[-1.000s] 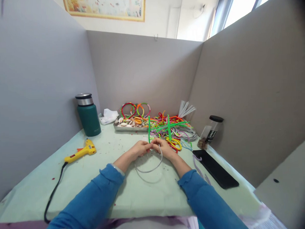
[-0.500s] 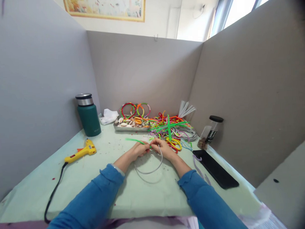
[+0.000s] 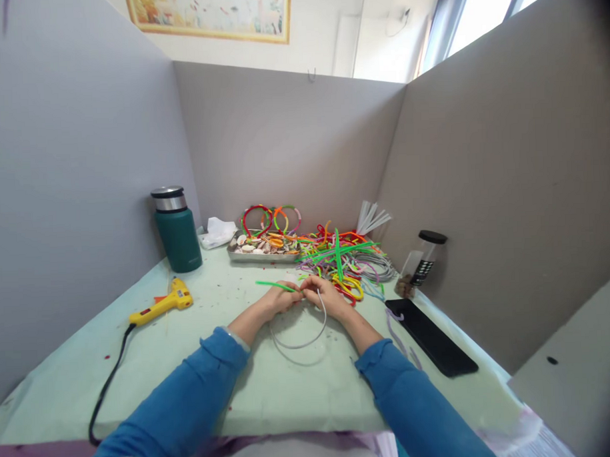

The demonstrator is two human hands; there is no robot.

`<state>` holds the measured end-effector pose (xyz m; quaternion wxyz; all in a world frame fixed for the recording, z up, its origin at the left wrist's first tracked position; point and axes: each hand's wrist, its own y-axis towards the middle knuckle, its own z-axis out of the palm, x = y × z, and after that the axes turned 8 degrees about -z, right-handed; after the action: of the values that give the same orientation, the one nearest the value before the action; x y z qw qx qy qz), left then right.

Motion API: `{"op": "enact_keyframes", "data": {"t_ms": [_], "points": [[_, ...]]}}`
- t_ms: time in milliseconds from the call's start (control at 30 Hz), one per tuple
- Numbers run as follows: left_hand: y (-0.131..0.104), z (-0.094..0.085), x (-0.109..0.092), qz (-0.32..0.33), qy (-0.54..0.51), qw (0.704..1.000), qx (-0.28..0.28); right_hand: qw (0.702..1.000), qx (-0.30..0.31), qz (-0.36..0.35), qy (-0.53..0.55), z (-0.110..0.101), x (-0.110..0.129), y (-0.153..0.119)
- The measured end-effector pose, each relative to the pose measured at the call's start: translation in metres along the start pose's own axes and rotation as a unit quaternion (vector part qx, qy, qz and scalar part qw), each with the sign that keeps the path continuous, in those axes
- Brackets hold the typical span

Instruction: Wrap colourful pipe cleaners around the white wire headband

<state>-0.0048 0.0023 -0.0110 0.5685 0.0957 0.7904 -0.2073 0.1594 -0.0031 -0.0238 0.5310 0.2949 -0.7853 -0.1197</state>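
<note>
My left hand (image 3: 281, 298) is closed on a bright green pipe cleaner (image 3: 271, 284), whose loose end sticks out to the left. Opposite it, fingertips almost touching, my right hand (image 3: 325, 296) pinches a thin pale grey hoop (image 3: 308, 344). The hoop's lower curve hangs just above the table between my wrists. Where the green pipe cleaner meets the hoop, my fingers hide the join. Just behind my right hand lies a tangled heap of coloured pipe cleaners (image 3: 339, 257).
A metal tray (image 3: 266, 258) of shell-like pieces stands at the back, with finished-looking coloured hoops (image 3: 257, 220) behind it. On the left are a green flask (image 3: 178, 236) and a yellow glue gun (image 3: 162, 307). A black phone (image 3: 431, 337) and a clear jar (image 3: 420, 264) are on the right.
The green pipe cleaner's free end has shifted slightly right and down. The bit of green between my fingertips is less visible now. Both hands stay in nearly the same place.
</note>
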Motion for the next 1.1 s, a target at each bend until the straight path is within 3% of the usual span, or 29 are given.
{"op": "enact_keyframes", "data": {"t_ms": [233,500,1100], "points": [[0.003,-0.002,0.0041,0.026,0.004,1.0,0.014,1.0,0.003,0.001,0.007,-0.001,-0.0004,-0.0007],[0.0033,-0.0006,-0.0006,-0.025,0.01,1.0,0.009,1.0,-0.004,0.002,0.005,-0.001,-0.0016,-0.001],[0.004,-0.0024,-0.0022,-0.034,-0.064,0.997,0.017,1.0,-0.005,0.014,0.015,-0.0006,0.0047,-0.0009]]}}
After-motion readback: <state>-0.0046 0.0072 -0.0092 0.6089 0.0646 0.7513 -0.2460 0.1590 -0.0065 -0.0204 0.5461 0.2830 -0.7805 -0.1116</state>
